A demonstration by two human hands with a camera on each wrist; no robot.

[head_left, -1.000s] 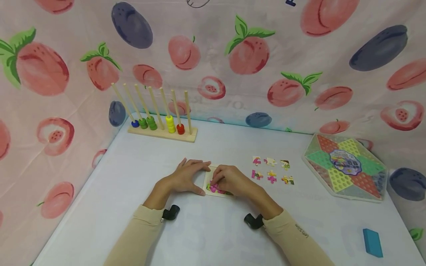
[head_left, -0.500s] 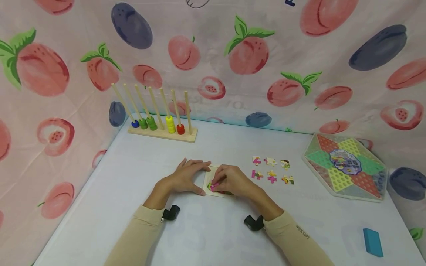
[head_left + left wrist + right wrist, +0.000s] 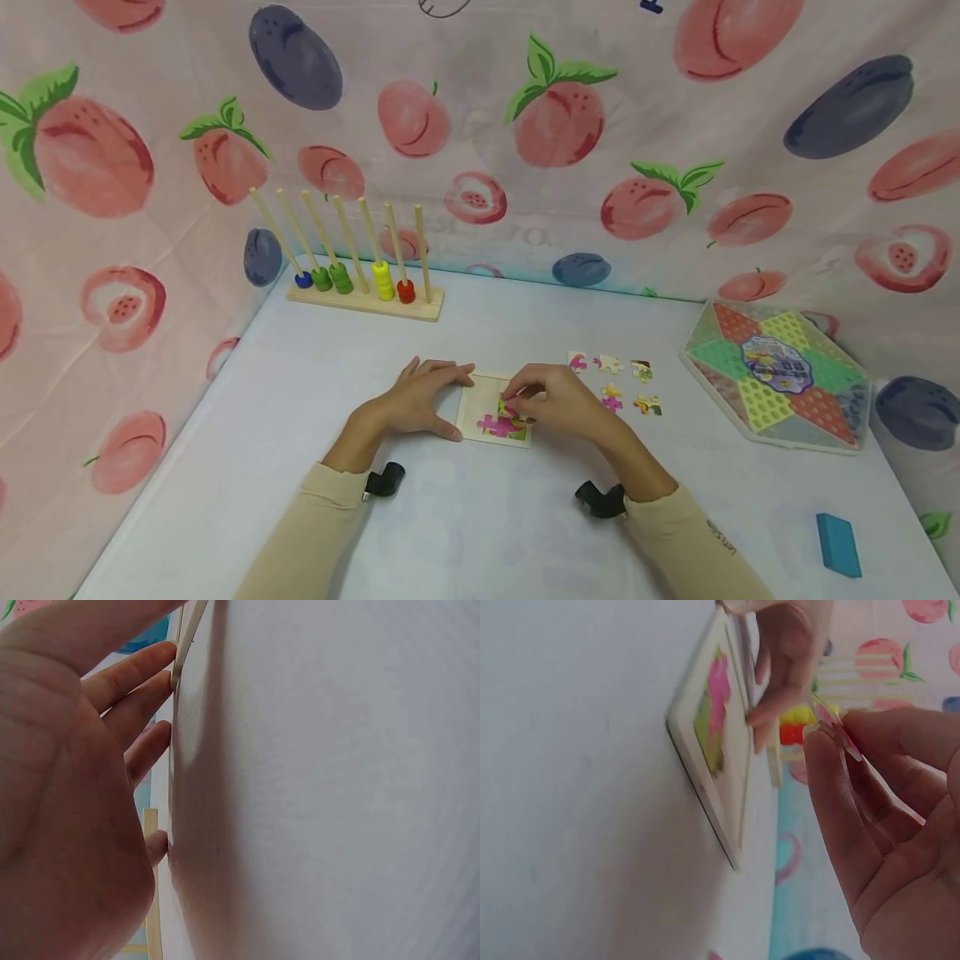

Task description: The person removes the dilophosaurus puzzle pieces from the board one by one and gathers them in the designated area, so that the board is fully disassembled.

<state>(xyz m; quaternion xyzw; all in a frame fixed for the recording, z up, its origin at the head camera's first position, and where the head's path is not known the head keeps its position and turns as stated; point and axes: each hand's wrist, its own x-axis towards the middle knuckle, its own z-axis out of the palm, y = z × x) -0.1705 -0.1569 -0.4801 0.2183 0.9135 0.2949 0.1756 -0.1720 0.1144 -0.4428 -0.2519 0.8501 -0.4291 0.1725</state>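
A small wooden puzzle tray point(image 3: 472, 408) lies flat on the table, with pink and green jigsaw pieces point(image 3: 497, 426) fitted along its near side. My left hand point(image 3: 416, 400) rests at the tray's left edge, thumb and fingers spread. In the left wrist view its fingertips point(image 3: 169, 664) touch the tray's edge. My right hand point(image 3: 558, 402) is over the tray's right side. Between thumb and fingers it pinches a pink jigsaw piece point(image 3: 836, 727), held tilted above the tray in the right wrist view.
Several loose jigsaw pieces point(image 3: 612, 397) lie right of the tray, partly behind my right hand. A wooden bead-peg stand point(image 3: 367, 305) stands back left. At right are a hexagonal game board point(image 3: 780, 375) and a blue block point(image 3: 838, 544). A patterned cloth point(image 3: 480, 125) hangs behind.
My right hand has moved right and slightly away from me, uncovering more of the pieces in the tray. It now covers part of the loose pieces. My left hand has stayed in place.
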